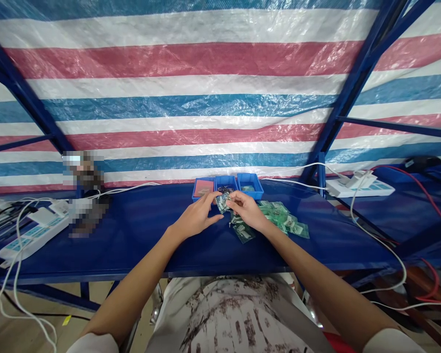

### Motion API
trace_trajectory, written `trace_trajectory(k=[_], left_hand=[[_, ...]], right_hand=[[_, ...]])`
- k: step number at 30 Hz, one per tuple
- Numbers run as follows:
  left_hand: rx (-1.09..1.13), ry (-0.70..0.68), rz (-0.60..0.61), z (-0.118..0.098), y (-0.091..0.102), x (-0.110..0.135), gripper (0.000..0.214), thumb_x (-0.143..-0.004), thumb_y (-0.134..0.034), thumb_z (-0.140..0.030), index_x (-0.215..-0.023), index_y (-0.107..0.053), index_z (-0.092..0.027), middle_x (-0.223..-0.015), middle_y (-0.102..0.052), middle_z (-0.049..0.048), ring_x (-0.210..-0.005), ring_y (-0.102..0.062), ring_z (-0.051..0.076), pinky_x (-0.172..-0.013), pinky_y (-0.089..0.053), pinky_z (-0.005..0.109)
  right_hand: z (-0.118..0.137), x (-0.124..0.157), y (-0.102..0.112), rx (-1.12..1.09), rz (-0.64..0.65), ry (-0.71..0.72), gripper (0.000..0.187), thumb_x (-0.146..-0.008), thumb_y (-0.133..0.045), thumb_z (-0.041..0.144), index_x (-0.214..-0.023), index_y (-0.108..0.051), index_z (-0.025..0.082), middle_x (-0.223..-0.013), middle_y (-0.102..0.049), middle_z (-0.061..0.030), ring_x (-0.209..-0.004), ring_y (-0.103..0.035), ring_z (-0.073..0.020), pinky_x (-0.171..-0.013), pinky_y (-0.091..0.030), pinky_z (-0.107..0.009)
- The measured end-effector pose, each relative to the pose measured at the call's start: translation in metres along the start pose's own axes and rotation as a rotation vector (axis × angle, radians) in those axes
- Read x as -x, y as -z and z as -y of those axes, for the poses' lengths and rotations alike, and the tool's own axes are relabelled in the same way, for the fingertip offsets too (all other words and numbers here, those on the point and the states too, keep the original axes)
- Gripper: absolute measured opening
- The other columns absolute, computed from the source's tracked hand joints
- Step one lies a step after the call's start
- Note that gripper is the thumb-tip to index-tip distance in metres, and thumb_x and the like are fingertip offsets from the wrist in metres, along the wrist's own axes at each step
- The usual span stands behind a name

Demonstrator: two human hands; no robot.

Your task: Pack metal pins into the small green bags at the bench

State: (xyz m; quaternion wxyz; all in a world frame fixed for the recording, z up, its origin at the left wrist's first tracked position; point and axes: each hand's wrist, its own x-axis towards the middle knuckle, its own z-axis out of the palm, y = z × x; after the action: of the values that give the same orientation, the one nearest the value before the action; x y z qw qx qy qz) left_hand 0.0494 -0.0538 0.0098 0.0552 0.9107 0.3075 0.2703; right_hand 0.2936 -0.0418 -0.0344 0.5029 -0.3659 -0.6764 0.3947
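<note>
A small clear plastic bag (222, 202) with small silvery parts inside is between my two hands above the blue table. My right hand (250, 212) pinches the bag's right side with thumb and fingers. My left hand (198, 215) is open at the other side, thumb spread away from the fingers, with its fingertips at the bag's upper left edge. Under and beside my right hand lie more small bags (244, 232) of parts. Right of them is a pile of green-looking bags (284, 219). What the parts are is too small to tell.
Three blue bins stand behind my hands: one with a pink piece (203, 186), a middle bin (226, 181) with dark parts, and a right bin (250, 185). Power strips (40, 230) (360, 186) with white cables lie at both sides. Striped sheeting (206, 103) hangs behind the table (139, 245).
</note>
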Motion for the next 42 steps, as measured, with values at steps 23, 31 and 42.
trace_trajectory(k=[23,31,42], left_hand=[[-0.304,-0.103,-0.065,0.006,-0.001,-0.006,0.037,-0.113,-0.047,-0.039,-0.144,-0.047,-0.019,-0.135,-0.060,0.0158,-0.126,-0.064,0.033,-0.103,-0.056,0.046],[-0.396,-0.146,-0.071,0.002,-0.004,-0.009,0.036,-0.110,-0.050,-0.034,-0.142,-0.051,-0.017,-0.133,-0.062,0.0172,-0.130,-0.061,0.035,-0.108,-0.053,0.050],[-0.316,-0.119,-0.070,-0.001,-0.004,-0.008,0.029,-0.112,-0.046,-0.031,-0.137,-0.055,-0.020,-0.134,-0.062,0.0161,-0.131,-0.060,0.034,-0.110,-0.052,0.051]], right_hand=[[0.016,-0.004,0.002,-0.163,0.065,-0.077,0.039,-0.091,-0.079,0.056,-0.101,-0.057,0.026,-0.071,-0.056,0.0050,-0.061,-0.053,-0.0154,-0.061,-0.041,-0.029],[0.015,-0.004,0.004,-0.036,0.107,0.002,0.038,-0.098,-0.069,0.062,-0.107,-0.063,0.024,-0.085,-0.059,0.0003,-0.067,-0.056,-0.0163,-0.065,-0.046,-0.031],[0.016,-0.004,0.003,-0.035,0.051,-0.057,0.021,-0.097,-0.065,0.043,-0.104,-0.072,0.025,-0.087,-0.064,-0.0018,-0.069,-0.057,-0.0183,-0.067,-0.046,-0.032]])
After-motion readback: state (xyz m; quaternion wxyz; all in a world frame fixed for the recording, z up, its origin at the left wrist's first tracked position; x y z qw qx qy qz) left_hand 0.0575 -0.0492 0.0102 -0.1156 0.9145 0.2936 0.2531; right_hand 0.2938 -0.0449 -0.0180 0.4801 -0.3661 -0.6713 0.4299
